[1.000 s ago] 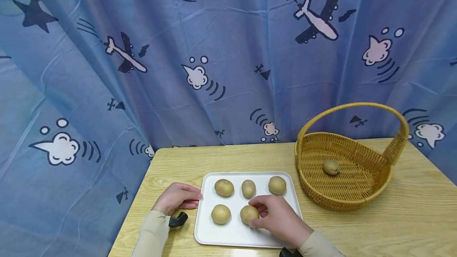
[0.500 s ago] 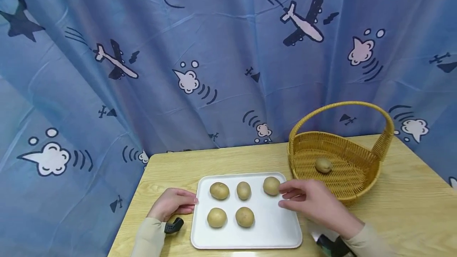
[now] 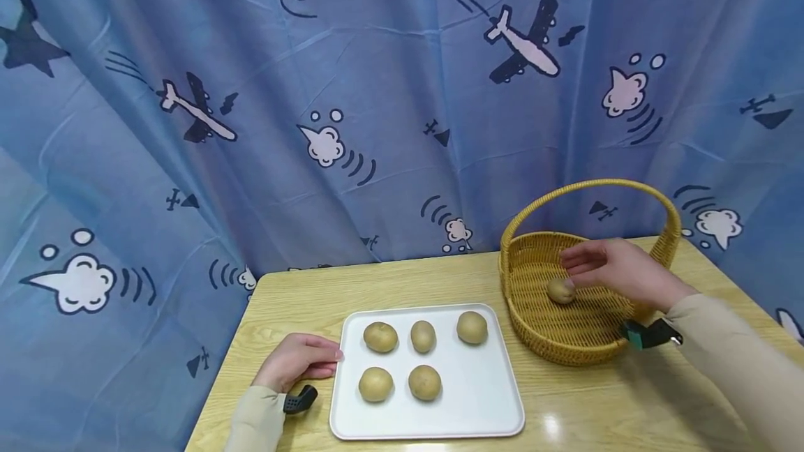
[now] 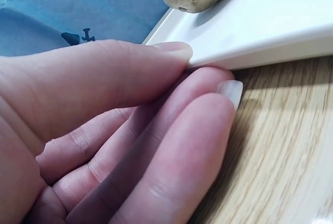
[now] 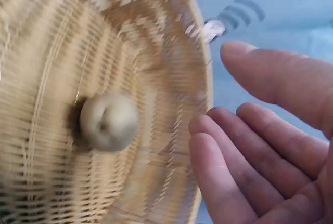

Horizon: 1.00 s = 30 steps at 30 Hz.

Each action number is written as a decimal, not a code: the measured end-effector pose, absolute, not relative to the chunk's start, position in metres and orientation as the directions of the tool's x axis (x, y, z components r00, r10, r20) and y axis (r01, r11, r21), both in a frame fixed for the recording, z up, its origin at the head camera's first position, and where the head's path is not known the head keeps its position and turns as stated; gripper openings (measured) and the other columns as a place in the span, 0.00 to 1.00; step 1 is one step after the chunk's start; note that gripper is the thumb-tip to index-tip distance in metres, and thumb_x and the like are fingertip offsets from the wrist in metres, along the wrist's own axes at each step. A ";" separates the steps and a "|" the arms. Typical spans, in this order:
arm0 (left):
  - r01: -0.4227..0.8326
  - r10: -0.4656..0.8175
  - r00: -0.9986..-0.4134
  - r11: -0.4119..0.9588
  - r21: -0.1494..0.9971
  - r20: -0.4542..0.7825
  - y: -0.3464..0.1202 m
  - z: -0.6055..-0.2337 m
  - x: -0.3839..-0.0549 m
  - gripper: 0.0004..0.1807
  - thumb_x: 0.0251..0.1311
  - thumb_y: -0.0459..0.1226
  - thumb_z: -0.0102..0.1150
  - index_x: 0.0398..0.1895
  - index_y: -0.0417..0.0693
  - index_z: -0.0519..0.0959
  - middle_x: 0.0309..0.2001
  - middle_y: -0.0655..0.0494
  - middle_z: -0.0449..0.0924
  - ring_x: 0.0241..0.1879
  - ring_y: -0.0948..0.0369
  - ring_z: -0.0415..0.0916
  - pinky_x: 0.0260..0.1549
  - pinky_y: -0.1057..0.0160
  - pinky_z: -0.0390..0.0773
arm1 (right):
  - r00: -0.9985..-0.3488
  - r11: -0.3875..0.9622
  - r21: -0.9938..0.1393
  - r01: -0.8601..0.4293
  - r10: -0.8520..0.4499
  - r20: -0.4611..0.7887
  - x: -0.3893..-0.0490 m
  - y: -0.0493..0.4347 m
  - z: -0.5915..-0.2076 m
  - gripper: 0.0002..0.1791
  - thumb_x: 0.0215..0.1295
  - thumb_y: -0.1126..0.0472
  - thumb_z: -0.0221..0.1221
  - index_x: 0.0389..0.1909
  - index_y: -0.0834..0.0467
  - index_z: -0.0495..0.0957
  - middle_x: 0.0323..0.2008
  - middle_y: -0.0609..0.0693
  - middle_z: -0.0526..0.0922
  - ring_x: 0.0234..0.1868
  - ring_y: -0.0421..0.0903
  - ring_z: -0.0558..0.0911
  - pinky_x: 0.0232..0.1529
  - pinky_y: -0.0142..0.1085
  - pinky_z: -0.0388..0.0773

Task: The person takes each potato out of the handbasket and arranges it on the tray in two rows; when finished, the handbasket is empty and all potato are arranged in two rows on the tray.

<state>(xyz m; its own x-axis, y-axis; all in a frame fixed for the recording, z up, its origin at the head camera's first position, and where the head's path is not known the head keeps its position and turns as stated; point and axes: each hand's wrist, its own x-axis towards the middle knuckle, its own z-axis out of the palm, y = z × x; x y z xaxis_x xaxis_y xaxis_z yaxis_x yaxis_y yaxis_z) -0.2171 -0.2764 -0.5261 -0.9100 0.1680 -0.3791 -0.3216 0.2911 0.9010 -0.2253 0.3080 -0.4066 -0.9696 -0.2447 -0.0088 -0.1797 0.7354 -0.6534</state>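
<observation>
Several potatoes lie on a white tray (image 3: 477, 403): three along the far side, including one potato (image 3: 472, 327) at the right, and two nearer, one of them a potato (image 3: 424, 382). At the tray's left edge, my left hand (image 3: 300, 361) pinches the rim, thumb on top and fingertips against the side, as the left wrist view shows. Over the wicker basket (image 3: 565, 353) hovers my right hand (image 3: 618, 272), fingers loosely bent and holding nothing. Inside the basket sits a single potato (image 5: 110, 121), just apart from the right fingertips.
The basket has a tall arched handle (image 3: 590, 184) and stands at the right of the wooden table (image 3: 301, 291). Behind the table hangs a blue patterned curtain (image 3: 377, 215). Bare wood (image 3: 565, 403) lies right of the tray.
My right hand has let go of the near middle potato and moved right and away from me, past the tray, over the basket. My left hand stays at the tray edge.
</observation>
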 end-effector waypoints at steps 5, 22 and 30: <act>-0.318 0.182 -0.909 0.283 0.905 -0.376 -0.276 -0.526 -0.218 0.22 0.63 0.37 0.78 0.55 0.30 0.87 0.40 0.48 0.93 0.36 0.62 0.92 0.41 0.63 0.94 | -0.966 0.777 -0.610 -0.155 -0.248 -0.070 -0.243 0.321 -0.421 0.34 0.70 0.50 0.73 0.67 0.68 0.80 0.63 0.65 0.86 0.61 0.62 0.86 0.58 0.41 0.84; -0.318 0.175 -0.911 0.281 0.906 -0.374 -0.277 -0.525 -0.217 0.21 0.63 0.37 0.78 0.54 0.31 0.87 0.40 0.48 0.93 0.35 0.62 0.92 0.41 0.63 0.94 | -0.944 0.795 -0.602 -0.075 -0.250 -0.213 -0.272 0.322 -0.446 0.36 0.62 0.52 0.78 0.63 0.73 0.81 0.58 0.70 0.86 0.59 0.67 0.84 0.61 0.62 0.85; -0.316 0.181 -0.909 0.288 0.904 -0.376 -0.277 -0.525 -0.218 0.21 0.64 0.37 0.77 0.54 0.31 0.87 0.41 0.49 0.93 0.36 0.62 0.92 0.41 0.63 0.94 | -0.946 0.808 -0.585 -0.061 -0.234 -0.224 -0.273 0.318 -0.445 0.34 0.60 0.54 0.79 0.59 0.73 0.82 0.53 0.68 0.88 0.54 0.63 0.86 0.55 0.58 0.87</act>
